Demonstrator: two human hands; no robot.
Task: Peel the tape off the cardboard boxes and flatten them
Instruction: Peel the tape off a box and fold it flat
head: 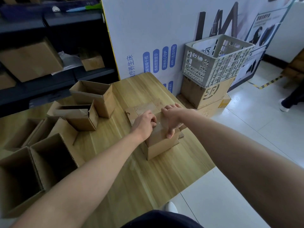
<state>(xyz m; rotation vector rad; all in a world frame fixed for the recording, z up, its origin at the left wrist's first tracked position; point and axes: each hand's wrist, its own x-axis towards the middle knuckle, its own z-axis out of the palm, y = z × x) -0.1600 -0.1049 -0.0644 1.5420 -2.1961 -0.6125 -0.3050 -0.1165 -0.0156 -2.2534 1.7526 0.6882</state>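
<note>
A small closed cardboard box [162, 145] stands on the wooden table [131, 170] near its right edge, with clear tape [158, 127] across its top. My left hand [144, 123] rests on the top with fingers curled at the tape. My right hand [172, 117] presses down on the top's right side, thumb on the near edge. Flattened cardboard [144, 107] lies just beyond the box.
Several open boxes stand at the table's left: two tall ones [93, 97] at the back, larger ones [32, 170] near me. A grey plastic crate [215, 58] sits on stacked boxes [207, 94] to the right. Dark shelves [49, 55] are behind. A person's foot [284, 106] shows far right.
</note>
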